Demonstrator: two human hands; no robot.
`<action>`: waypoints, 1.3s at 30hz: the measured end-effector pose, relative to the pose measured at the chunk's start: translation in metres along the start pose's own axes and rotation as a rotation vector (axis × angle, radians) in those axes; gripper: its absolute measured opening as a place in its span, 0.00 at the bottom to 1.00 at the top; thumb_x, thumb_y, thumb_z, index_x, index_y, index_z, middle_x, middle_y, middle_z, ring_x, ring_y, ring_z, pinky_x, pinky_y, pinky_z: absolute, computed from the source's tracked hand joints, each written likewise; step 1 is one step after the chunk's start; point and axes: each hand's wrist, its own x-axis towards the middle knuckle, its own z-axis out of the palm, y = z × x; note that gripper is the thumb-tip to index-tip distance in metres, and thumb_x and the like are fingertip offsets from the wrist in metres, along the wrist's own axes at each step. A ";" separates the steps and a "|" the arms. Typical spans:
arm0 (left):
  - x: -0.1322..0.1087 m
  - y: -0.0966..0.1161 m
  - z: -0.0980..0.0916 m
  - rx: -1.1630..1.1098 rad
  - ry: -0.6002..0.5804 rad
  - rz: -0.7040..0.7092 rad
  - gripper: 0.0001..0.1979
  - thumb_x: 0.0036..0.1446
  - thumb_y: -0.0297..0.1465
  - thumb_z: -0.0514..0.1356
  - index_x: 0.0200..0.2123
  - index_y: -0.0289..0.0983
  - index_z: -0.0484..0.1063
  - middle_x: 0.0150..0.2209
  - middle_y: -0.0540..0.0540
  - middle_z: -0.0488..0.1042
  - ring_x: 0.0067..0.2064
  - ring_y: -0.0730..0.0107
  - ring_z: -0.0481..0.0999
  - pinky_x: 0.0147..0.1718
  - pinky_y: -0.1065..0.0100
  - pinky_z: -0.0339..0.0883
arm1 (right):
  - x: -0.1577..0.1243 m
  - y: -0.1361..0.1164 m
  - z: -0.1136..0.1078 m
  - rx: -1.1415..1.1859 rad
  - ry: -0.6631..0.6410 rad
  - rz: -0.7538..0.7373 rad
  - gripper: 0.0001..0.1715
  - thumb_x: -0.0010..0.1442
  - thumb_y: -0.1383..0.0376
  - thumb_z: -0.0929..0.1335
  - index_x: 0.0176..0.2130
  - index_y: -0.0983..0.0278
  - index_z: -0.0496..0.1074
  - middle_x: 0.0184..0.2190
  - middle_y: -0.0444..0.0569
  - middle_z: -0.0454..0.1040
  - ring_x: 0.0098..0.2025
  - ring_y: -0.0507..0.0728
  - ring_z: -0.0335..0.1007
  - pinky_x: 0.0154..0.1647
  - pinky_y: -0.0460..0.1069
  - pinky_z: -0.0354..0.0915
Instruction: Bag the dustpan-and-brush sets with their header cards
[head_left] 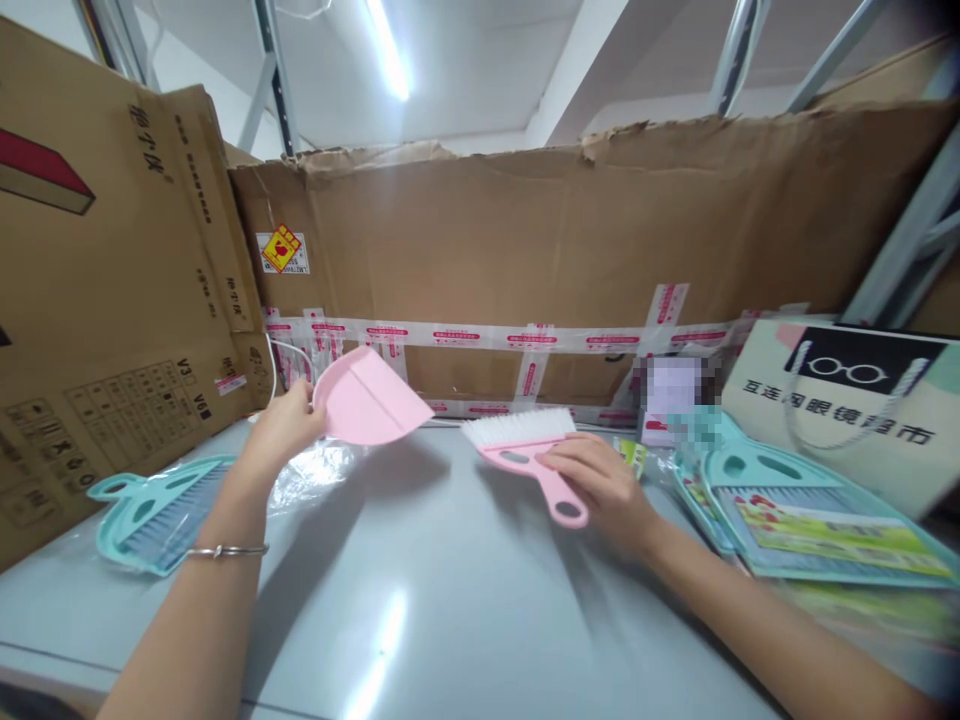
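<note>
My left hand (289,425) is closed on a pink dustpan (369,400), holding it up off the table with its wide edge toward the right. A pink hand brush (525,452) with white bristles is gripped near its handle by my right hand (600,480); the bristles point up and away from me. The brush and the dustpan are apart, with a gap between them over the table's middle. Parts of both handles lie under my fingers.
A teal dustpan set (161,515) in clear wrap lies at left, and several more (825,510) are stacked at right. Behind them stand a paper bag (862,400) and a small blurred box (667,400). Cardboard boxes (480,240) wall in the back and left of the grey table (420,600).
</note>
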 end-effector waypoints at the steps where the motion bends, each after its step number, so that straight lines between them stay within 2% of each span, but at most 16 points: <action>1: 0.002 0.000 0.007 -0.027 -0.075 -0.017 0.22 0.48 0.34 0.51 0.49 0.35 0.60 0.29 0.42 0.74 0.31 0.56 0.74 0.24 0.67 0.61 | 0.007 -0.005 -0.004 0.048 0.074 0.128 0.11 0.57 0.71 0.61 0.39 0.59 0.67 0.33 0.48 0.73 0.35 0.55 0.68 0.38 0.53 0.64; 4: 0.007 0.001 0.027 -0.073 -0.278 -0.003 0.35 0.45 0.27 0.52 0.58 0.32 0.44 0.29 0.43 0.74 0.29 0.61 0.75 0.22 0.70 0.62 | 0.027 -0.018 -0.017 0.192 0.208 0.533 0.06 0.60 0.65 0.59 0.35 0.59 0.63 0.27 0.45 0.67 0.31 0.55 0.65 0.32 0.51 0.63; 6: 0.007 0.004 0.038 -0.080 -0.420 -0.003 0.37 0.46 0.25 0.50 0.60 0.33 0.38 0.29 0.44 0.74 0.26 0.65 0.75 0.23 0.71 0.63 | 0.039 -0.023 -0.025 0.226 0.181 0.649 0.06 0.58 0.60 0.60 0.32 0.59 0.61 0.26 0.43 0.62 0.29 0.54 0.62 0.30 0.50 0.61; 8: 0.005 0.007 0.045 -0.034 -0.536 0.005 0.35 0.47 0.25 0.48 0.60 0.36 0.41 0.30 0.44 0.74 0.24 0.66 0.74 0.23 0.70 0.63 | 0.049 -0.027 -0.028 0.192 0.116 0.670 0.10 0.53 0.57 0.64 0.29 0.59 0.58 0.25 0.43 0.59 0.29 0.55 0.59 0.28 0.50 0.60; 11: 0.001 0.012 0.052 0.053 -0.599 0.044 0.28 0.44 0.25 0.51 0.52 0.36 0.60 0.32 0.42 0.75 0.28 0.65 0.75 0.26 0.70 0.65 | 0.061 -0.031 -0.024 0.120 0.034 0.634 0.13 0.53 0.58 0.63 0.25 0.59 0.53 0.25 0.43 0.57 0.30 0.55 0.57 0.28 0.51 0.60; 13: -0.001 0.015 0.053 0.059 -0.638 0.029 0.20 0.40 0.24 0.53 0.40 0.33 0.70 0.28 0.41 0.75 0.28 0.63 0.74 0.25 0.69 0.65 | 0.068 -0.033 -0.020 0.100 -0.021 0.486 0.09 0.56 0.63 0.59 0.26 0.59 0.52 0.27 0.45 0.58 0.32 0.55 0.58 0.33 0.53 0.62; 16: -0.002 0.016 0.052 0.029 -0.703 -0.006 0.09 0.37 0.22 0.53 0.25 0.32 0.71 0.20 0.44 0.72 0.23 0.64 0.73 0.22 0.69 0.65 | 0.076 -0.038 -0.017 0.072 -0.219 0.194 0.03 0.58 0.66 0.57 0.34 0.61 0.58 0.40 0.53 0.64 0.47 0.59 0.60 0.44 0.57 0.63; 18: -0.001 0.015 0.050 -0.001 -0.691 -0.009 0.06 0.37 0.22 0.52 0.19 0.33 0.68 0.16 0.46 0.69 0.22 0.65 0.72 0.21 0.70 0.65 | 0.077 -0.039 -0.016 0.064 -0.387 0.057 0.12 0.58 0.70 0.58 0.43 0.61 0.61 0.55 0.56 0.58 0.58 0.60 0.53 0.49 0.57 0.62; 20: 0.001 0.013 0.049 -0.026 -0.648 -0.007 0.05 0.37 0.23 0.51 0.15 0.35 0.65 0.13 0.47 0.66 0.22 0.65 0.72 0.21 0.69 0.65 | 0.070 -0.038 -0.015 0.058 -0.488 -0.008 0.25 0.56 0.76 0.56 0.51 0.59 0.60 0.61 0.54 0.52 0.61 0.59 0.50 0.50 0.56 0.64; 23: 0.002 0.012 0.054 -0.067 -0.617 -0.029 0.05 0.37 0.24 0.51 0.15 0.36 0.64 0.12 0.47 0.66 0.22 0.63 0.73 0.21 0.68 0.66 | 0.049 -0.029 -0.006 0.038 -0.532 0.003 0.41 0.49 0.82 0.55 0.59 0.55 0.54 0.60 0.48 0.56 0.60 0.57 0.54 0.52 0.55 0.64; 25: 0.000 0.013 0.059 -0.090 -0.616 -0.047 0.04 0.37 0.24 0.52 0.18 0.36 0.65 0.13 0.46 0.68 0.21 0.61 0.74 0.20 0.68 0.66 | 0.029 -0.018 0.005 0.020 -0.553 0.040 0.45 0.47 0.83 0.56 0.59 0.55 0.54 0.58 0.48 0.60 0.59 0.57 0.56 0.55 0.58 0.60; 29: -0.002 0.016 0.066 -0.083 -0.593 -0.036 0.03 0.37 0.25 0.53 0.19 0.36 0.66 0.13 0.45 0.69 0.20 0.61 0.73 0.19 0.67 0.65 | -0.005 0.001 0.031 0.038 -0.615 0.129 0.39 0.48 0.83 0.56 0.55 0.59 0.63 0.53 0.50 0.68 0.55 0.58 0.61 0.56 0.60 0.58; 33: 0.002 0.015 0.067 -0.039 -0.534 0.044 0.04 0.39 0.27 0.54 0.17 0.36 0.65 0.13 0.46 0.68 0.19 0.63 0.72 0.21 0.69 0.63 | -0.018 0.008 0.040 0.030 -0.655 0.200 0.35 0.52 0.80 0.57 0.57 0.57 0.60 0.54 0.52 0.66 0.58 0.58 0.57 0.56 0.61 0.57; 36: 0.006 0.014 0.067 -0.023 -0.458 0.110 0.05 0.44 0.30 0.52 0.23 0.36 0.66 0.14 0.48 0.70 0.21 0.64 0.73 0.23 0.69 0.62 | -0.022 0.018 0.015 -0.017 -0.598 0.246 0.36 0.51 0.79 0.58 0.57 0.57 0.59 0.56 0.52 0.64 0.59 0.61 0.55 0.55 0.64 0.56; 38: 0.007 0.016 0.064 -0.025 -0.402 0.142 0.08 0.48 0.33 0.51 0.29 0.36 0.66 0.17 0.48 0.72 0.22 0.65 0.74 0.25 0.70 0.62 | -0.030 0.032 -0.020 -0.060 -0.441 0.370 0.26 0.54 0.74 0.58 0.51 0.58 0.65 0.50 0.54 0.70 0.54 0.61 0.63 0.51 0.62 0.61; 39: 0.006 0.018 0.063 -0.030 -0.375 0.159 0.09 0.49 0.34 0.50 0.31 0.37 0.66 0.19 0.49 0.73 0.22 0.66 0.74 0.25 0.70 0.62 | -0.038 0.041 -0.043 -0.110 -0.328 0.479 0.19 0.56 0.69 0.59 0.46 0.58 0.68 0.45 0.55 0.73 0.49 0.62 0.68 0.47 0.61 0.64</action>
